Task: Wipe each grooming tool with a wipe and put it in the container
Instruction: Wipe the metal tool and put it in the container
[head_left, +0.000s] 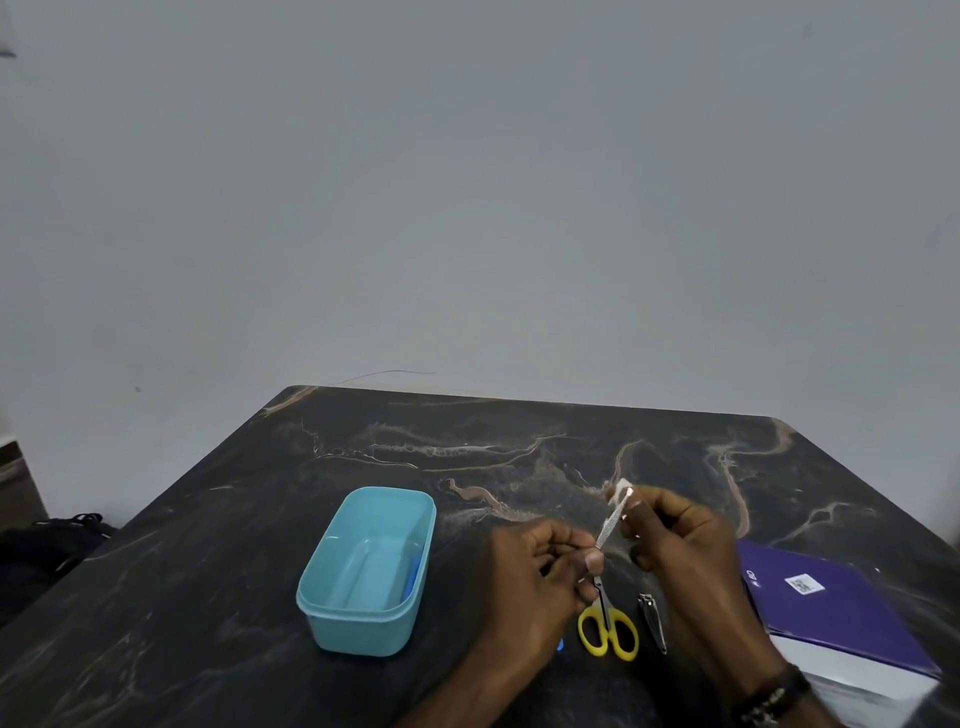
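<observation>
Left hand (550, 564) pinches the file (613, 525) low, right hand (675, 535) rubs a wipe (621, 491) near its tip. Thin, stiff, slick metal, so grip the handle end. Tub (332, 618) sits at 9 o'clock.

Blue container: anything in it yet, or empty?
Not empty. The blue container stands upright, lidless, with something blue lying along its right inner wall; cannot tell what. Scissors and nail clipper lie outside on the table.

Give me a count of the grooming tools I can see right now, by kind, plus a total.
Nail file, held between both hands: 1
Yellow-handled scissors, on the table: 1
Nail clipper, on the table: 1
Total: 3
A blue item inside the container is too hidden to identify, so it is not counted.
</observation>
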